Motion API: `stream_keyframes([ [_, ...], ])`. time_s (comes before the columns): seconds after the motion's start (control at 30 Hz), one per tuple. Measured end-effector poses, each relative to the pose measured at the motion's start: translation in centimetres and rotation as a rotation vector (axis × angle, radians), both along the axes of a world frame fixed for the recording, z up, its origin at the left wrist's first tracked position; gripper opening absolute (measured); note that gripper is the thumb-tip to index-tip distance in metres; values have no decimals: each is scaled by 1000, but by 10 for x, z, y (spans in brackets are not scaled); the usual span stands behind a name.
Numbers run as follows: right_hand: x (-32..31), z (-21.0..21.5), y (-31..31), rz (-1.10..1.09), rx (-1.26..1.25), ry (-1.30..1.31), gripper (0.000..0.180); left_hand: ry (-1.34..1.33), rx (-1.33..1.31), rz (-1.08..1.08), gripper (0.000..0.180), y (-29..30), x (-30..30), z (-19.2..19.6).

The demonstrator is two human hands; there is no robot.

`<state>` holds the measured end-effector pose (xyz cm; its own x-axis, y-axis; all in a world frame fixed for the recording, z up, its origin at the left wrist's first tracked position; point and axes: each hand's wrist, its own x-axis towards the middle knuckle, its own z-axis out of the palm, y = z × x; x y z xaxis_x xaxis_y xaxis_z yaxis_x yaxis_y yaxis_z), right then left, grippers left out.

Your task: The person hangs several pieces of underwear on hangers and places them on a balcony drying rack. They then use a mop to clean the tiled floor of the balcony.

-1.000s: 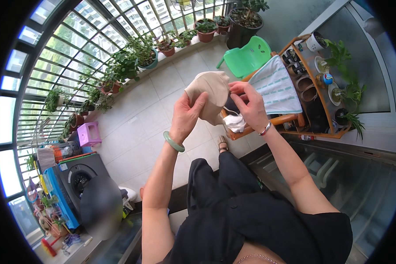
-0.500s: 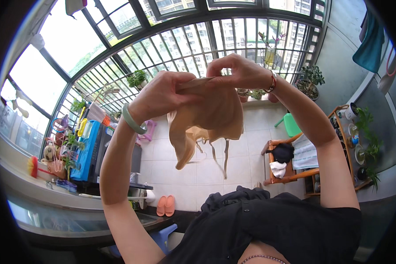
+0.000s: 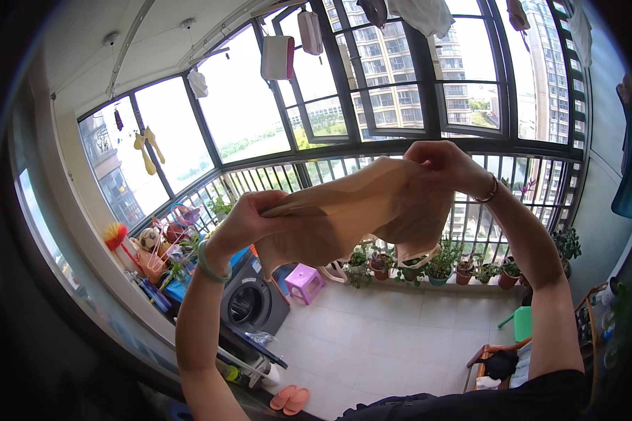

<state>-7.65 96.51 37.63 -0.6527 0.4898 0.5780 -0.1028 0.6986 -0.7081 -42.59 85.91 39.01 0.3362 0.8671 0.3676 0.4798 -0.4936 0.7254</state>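
A thin beige garment with straps (image 3: 351,203) is stretched sideways between my two raised hands, in front of the window railing. My left hand (image 3: 242,223) pinches its left end, thumb on the near side. Higher up, my right hand (image 3: 448,170) grips the top edge toward the right, fingers bent over the cloth. The lower part of the fabric hangs loose, and narrow straps dangle beneath it. Light shows through the cloth. Its exact kind of garment I cannot tell.
Potted plants (image 3: 439,265) line the foot of the railing. On the left stand a dark washing machine (image 3: 249,298) and a purple stool (image 3: 305,282). A green stool (image 3: 519,324) is at the right, orange slippers (image 3: 290,400) lie below. Overhead hang a pink-edged bag (image 3: 277,57) and white laundry (image 3: 425,15).
My view has tilted up toward the windows and ceiling. My hands have moved apart, so the garment, bunched and drooping before, is now spread wide between them.
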Motion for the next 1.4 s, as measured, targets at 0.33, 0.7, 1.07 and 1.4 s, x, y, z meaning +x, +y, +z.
stream_keyframes([
  [0.33, -19, 13, 84, -172, 358, -54, 19, -83, -2, 143, 29, 34, -8, 2],
  [0.7, -88, 12, 75, -349, 591, -80, 45, -673, -261, -6, 36, 118, 47, -25],
  [1.07, -148, 5, 149, -219, 253, -23, 24, -554, -95, 48, 41, 125, 47, -24],
  [1.4, -240, 1, 185, 118, -487, 104, 26, -104, 416, 671, 74, 203, -47, -129],
])
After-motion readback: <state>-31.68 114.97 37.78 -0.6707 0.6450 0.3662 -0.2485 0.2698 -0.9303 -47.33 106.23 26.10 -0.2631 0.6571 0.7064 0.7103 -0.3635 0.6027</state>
